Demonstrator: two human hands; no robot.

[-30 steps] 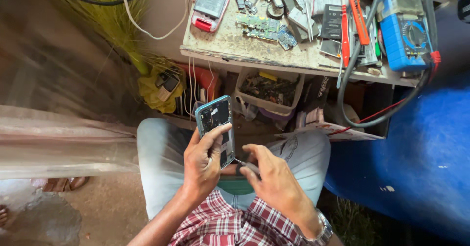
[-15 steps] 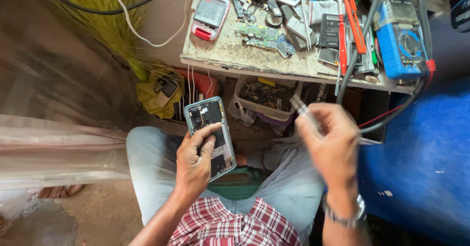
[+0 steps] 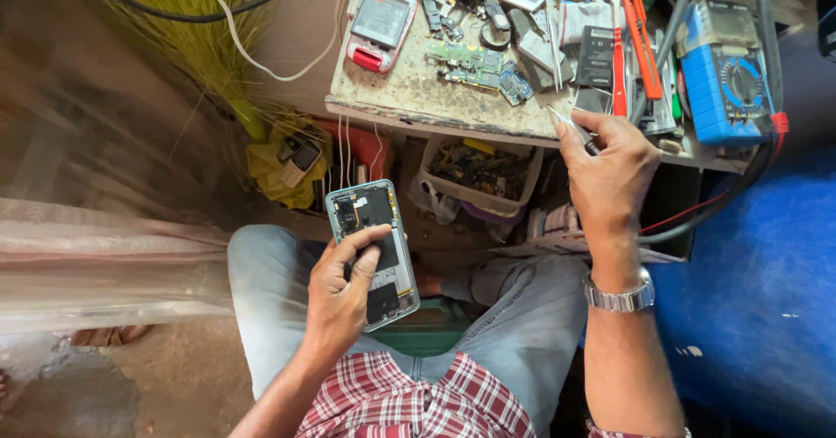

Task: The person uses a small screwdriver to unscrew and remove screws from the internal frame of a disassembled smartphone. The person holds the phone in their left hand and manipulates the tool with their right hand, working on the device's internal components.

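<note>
My left hand (image 3: 341, 294) grips an opened mobile phone (image 3: 373, 251) with its back cover off, held over my lap with the circuitry facing up. My right hand (image 3: 607, 172) is raised to the front edge of the cluttered workbench (image 3: 418, 103) and pinches a thin metal tool (image 3: 566, 124), likely tweezers or a small screwdriver, its tip pointing up-left. A metal wristwatch (image 3: 620, 297) sits on that wrist. On the bench near the right hand lie a green circuit board (image 3: 466, 62), a dark phone battery (image 3: 596, 57) and a red-handled tool (image 3: 620, 72).
A blue multimeter (image 3: 727, 77) sits at the bench's right end with black and red cables hanging down. A red-and-white phone part (image 3: 380, 24) lies at the left. Under the bench are a tray of small parts (image 3: 479, 168), a yellow cloth (image 3: 279, 164) and a broom (image 3: 205, 46).
My right hand left the phone, rose with the thin tool and moved up-right to the bench edge. My left hand kept hold of the phone, tilting it slightly.
</note>
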